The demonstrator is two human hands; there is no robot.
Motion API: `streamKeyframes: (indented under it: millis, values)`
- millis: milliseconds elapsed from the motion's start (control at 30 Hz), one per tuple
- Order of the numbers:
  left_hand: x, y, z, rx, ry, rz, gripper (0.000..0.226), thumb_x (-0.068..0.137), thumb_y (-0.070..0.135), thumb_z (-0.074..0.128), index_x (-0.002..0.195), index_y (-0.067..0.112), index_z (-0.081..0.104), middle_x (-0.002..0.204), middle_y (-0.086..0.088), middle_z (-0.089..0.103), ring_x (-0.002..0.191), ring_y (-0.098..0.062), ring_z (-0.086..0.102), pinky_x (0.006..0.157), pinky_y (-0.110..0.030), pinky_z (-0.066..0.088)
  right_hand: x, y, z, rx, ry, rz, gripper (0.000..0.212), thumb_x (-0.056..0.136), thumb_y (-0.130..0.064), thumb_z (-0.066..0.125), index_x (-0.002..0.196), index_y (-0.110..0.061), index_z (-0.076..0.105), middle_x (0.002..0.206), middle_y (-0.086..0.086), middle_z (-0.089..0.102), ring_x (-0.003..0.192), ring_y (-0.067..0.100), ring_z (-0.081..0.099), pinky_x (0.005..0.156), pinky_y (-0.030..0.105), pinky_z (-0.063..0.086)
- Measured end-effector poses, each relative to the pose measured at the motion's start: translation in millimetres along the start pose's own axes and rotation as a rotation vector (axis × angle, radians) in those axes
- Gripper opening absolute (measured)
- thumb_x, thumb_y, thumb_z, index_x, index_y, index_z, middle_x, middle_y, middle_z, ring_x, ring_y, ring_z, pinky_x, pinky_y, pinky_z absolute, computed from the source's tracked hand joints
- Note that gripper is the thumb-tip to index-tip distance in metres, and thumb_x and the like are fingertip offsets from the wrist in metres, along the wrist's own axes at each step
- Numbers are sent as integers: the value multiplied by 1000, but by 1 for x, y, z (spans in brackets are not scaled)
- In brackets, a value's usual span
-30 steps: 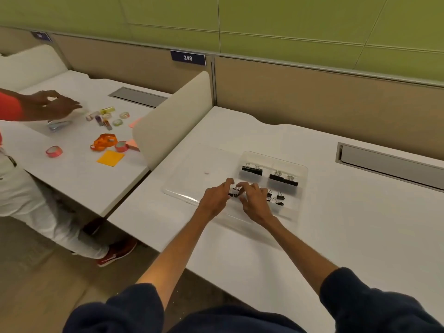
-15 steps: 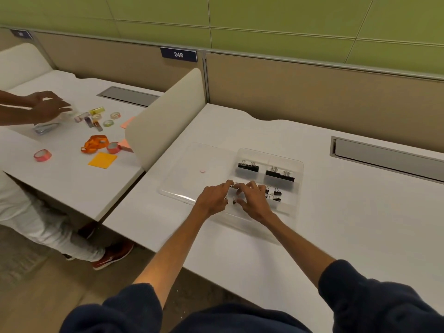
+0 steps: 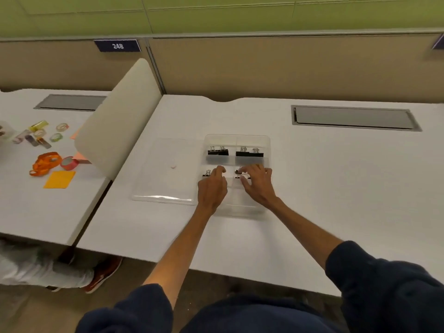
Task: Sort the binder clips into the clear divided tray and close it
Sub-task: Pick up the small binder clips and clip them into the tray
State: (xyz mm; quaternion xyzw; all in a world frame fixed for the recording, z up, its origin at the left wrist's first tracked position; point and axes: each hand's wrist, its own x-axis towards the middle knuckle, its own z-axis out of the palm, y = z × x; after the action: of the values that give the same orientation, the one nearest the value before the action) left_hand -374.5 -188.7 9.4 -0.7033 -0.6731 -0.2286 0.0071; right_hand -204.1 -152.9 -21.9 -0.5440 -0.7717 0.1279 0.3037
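Observation:
The clear divided tray (image 3: 236, 138) sits on the white desk, with its clear lid (image 3: 165, 179) lying open flat to its left. Two medium black binder clips (image 3: 218, 151) stand in the far left compartment and two larger ones (image 3: 249, 153) in the far right. A small clip (image 3: 206, 173) lies in the middle left compartment, just left of my left hand (image 3: 212, 189), whose fingers reach into that compartment and hold nothing visible. My right hand (image 3: 259, 185) is over the middle right compartment and pinches a small clip (image 3: 245, 175) between thumb and fingers. Other small clips there are mostly hidden.
A cream divider panel (image 3: 117, 116) separates my desk from the left desk, which holds tape rolls (image 3: 69, 162), an orange ribbon (image 3: 45, 162) and an orange note pad (image 3: 59, 179). A grey cable hatch (image 3: 353, 117) lies at the back right. A person's leg and red shoe (image 3: 103, 275) show below left.
My hands, together over one small clip before, have drawn apart: the left to the middle left compartment, the right to the middle right. The view has swung to face the tray.

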Motion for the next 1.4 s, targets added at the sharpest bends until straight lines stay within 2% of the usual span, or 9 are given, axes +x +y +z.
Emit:
streamKeyframes:
  millis: [100, 233, 400, 533, 733, 900, 1100, 1233, 1400]
  values:
    - [1, 25, 13, 43, 68, 77, 16, 81, 11, 64, 97, 14, 62, 79, 2, 65, 50, -20, 58, 47, -25, 40, -7, 17, -17, -32, 62, 32, 18, 91, -33, 53, 105, -25, 61, 106, -9, 59, 105, 16, 48, 85, 36, 29]
    - [8, 57, 35, 37, 81, 212, 14, 88, 15, 53, 99, 15, 61, 93, 3, 64, 80, -19, 60, 70, -34, 43, -18, 44, -42, -58, 111, 104, 21, 92, -35, 49, 107, -25, 60, 111, -8, 58, 108, 17, 47, 86, 36, 28]
    - [21, 108, 54, -16, 63, 269, 11, 86, 17, 54, 95, 17, 61, 90, 3, 64, 87, -19, 59, 75, -35, 41, -39, 90, -80, -101, 144, 204, 23, 93, -38, 49, 109, -25, 59, 113, -8, 58, 109, 17, 47, 88, 38, 29]
    - [25, 152, 73, -56, -9, 325, 14, 86, 21, 55, 99, 16, 61, 98, 2, 62, 98, -21, 57, 78, -37, 41, -60, 130, -114, -120, 154, 300, 33, 91, -44, 45, 115, -24, 57, 118, -7, 57, 114, 17, 46, 91, 39, 26]
    - [22, 214, 108, -46, -171, 388, 28, 87, 31, 55, 108, 13, 61, 108, -3, 58, 112, -25, 48, 90, -41, 37, -100, 185, -151, -139, 179, 495, 47, 89, -52, 41, 123, -23, 53, 123, -4, 53, 121, 18, 42, 95, 39, 25]
    - [15, 262, 134, -50, -345, 461, 34, 93, 32, 49, 120, 13, 57, 120, -6, 57, 117, -26, 48, 98, -42, 31, -139, 224, -179, -193, 209, 630, 40, 93, -45, 49, 124, -21, 52, 125, -1, 51, 123, 20, 40, 96, 41, 26]
    - [3, 332, 156, -54, -544, 516, 41, 97, 31, 44, 134, 14, 45, 138, -8, 41, 117, -27, 49, 92, -40, 36, -192, 269, -221, -247, 283, 778, 35, 93, -38, 51, 122, -18, 54, 123, 1, 51, 118, 23, 43, 91, 42, 29]
    - [-7, 379, 173, -23, -595, 576, 43, 96, 28, 45, 136, 14, 40, 145, -9, 31, 125, -27, 39, 95, -43, 37, -228, 295, -247, -297, 323, 877, 30, 93, -28, 53, 120, -16, 55, 119, 3, 52, 114, 26, 45, 86, 41, 33]
    - [-14, 431, 191, 24, -596, 657, 39, 96, 27, 41, 132, 15, 42, 139, -8, 37, 121, -27, 40, 91, -42, 37, -265, 321, -276, -367, 387, 970, 34, 88, -20, 55, 121, -14, 54, 119, 5, 52, 112, 27, 47, 84, 43, 36]
